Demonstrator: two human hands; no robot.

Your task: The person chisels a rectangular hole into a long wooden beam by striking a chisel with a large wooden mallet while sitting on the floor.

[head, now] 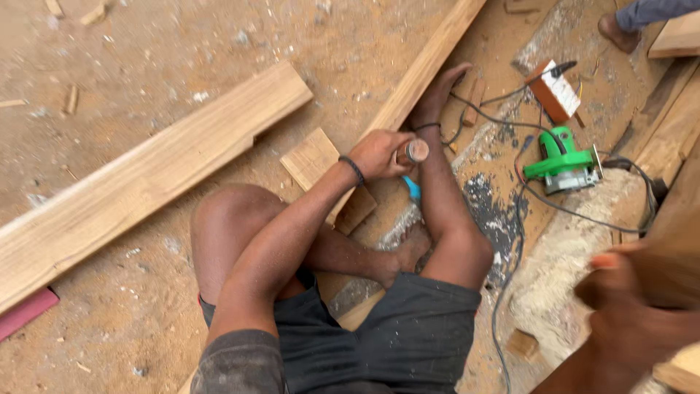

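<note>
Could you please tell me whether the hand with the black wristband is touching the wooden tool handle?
Touching: the head view shows the hand closed around the wooden tool handle.

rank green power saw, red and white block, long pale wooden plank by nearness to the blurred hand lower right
From the blurred hand:
1. green power saw, above it
2. red and white block, upper right
3. long pale wooden plank, far left

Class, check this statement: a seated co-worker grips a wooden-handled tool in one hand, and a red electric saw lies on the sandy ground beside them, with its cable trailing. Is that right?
Not quite: the electric saw is green, not red, as the head view shows. The rest holds: the seated co-worker's hand grips the wooden-handled tool, and the saw lies on the sandy ground with its cable trailing.
</note>
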